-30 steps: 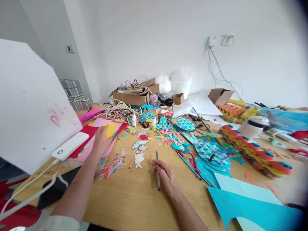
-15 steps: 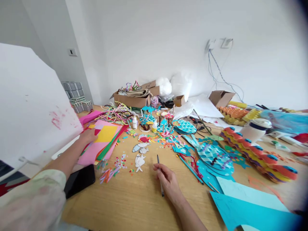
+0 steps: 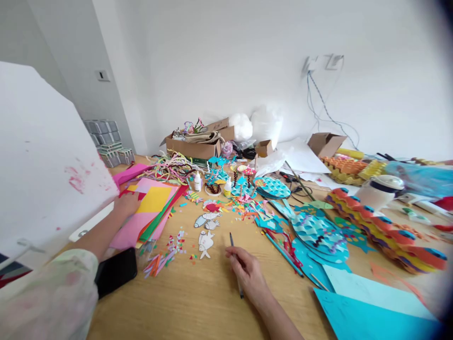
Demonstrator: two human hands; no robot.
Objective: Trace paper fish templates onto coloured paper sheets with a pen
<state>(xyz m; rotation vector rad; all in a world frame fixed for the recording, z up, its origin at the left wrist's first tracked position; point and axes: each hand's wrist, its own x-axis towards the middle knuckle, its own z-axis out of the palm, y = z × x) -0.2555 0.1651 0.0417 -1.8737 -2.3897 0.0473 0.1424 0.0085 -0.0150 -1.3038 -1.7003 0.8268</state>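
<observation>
In the head view my right hand [image 3: 249,271] is closed round a thin dark pen [image 3: 231,239], held just over the bare wood of the table. My left hand [image 3: 126,206] reaches onto a stack of coloured paper [image 3: 123,231] and touches it near a red sheet; its fingers are blurred and partly hidden. A yellow sheet [image 3: 153,200] lies on top, beside that hand. Between my hands lie white paper fish cut-outs [image 3: 205,242] with drawn outlines, along with small paper scraps [image 3: 175,243]. A black phone [image 3: 116,272] rests below my left forearm.
Two glue bottles [image 3: 197,182] stand behind the fish. Turquoise paper fish crafts [image 3: 318,238] and turquoise sheets [image 3: 371,314] cover the right side, near painted egg-carton strips [image 3: 385,231] and a white cup [image 3: 380,191]. A white board [image 3: 46,141] rises at the left.
The view has shifted slightly. My left hand has moved a little left and down over the paper stack. My right hand still grips the pen in nearly the same place.
</observation>
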